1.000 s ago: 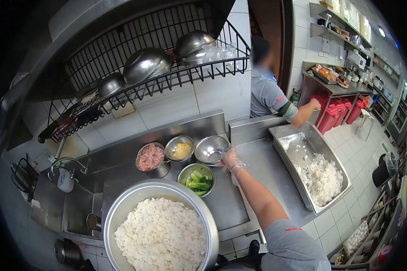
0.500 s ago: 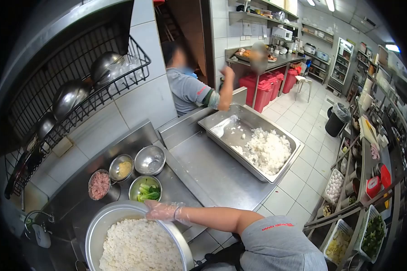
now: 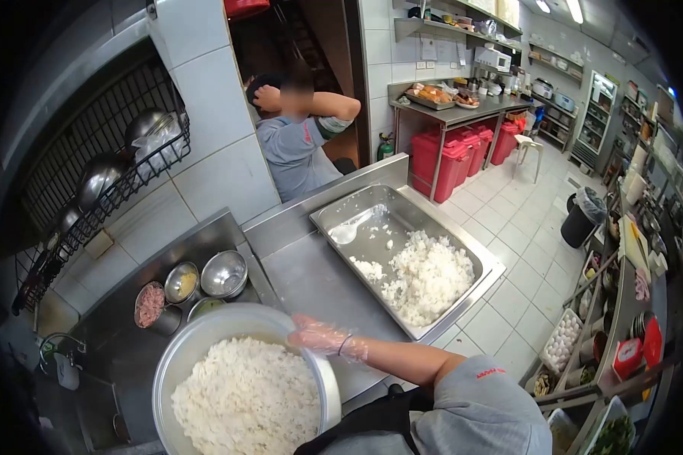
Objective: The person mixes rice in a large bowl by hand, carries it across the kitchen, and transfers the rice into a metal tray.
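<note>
A gloved hand, my right hand (image 3: 320, 336), grips the upper right rim of a large metal pot (image 3: 162, 379), its fingers wrapped over the edge. White rice (image 3: 247, 394) fills much of the pot. My left hand is out of view. Beyond my right hand, a steel tray (image 3: 334, 216) on the metal counter (image 3: 296, 265) holds a mound of rice (image 3: 429, 277) and a white scoop (image 3: 344, 233). Left of the tray are bowls with pink meat (image 3: 151, 305) and a yellow ingredient (image 3: 187, 285), plus a bare metal bowl (image 3: 224, 274). The pot mostly hides another bowl (image 3: 205, 306).
A co-worker (image 3: 296, 155) stands past the counter's back edge, arms raised to the head. A wire rack (image 3: 148, 171) with metal bowls hangs at left. Red bins (image 3: 440, 163) stand under the far table. Shelving with an egg tray (image 3: 563, 337) lines the right side.
The pot and my right hand have shifted right, and the pot now covers most of the bowl of green vegetables. The co-worker has raised both arms to the head. The view has shifted slightly.
</note>
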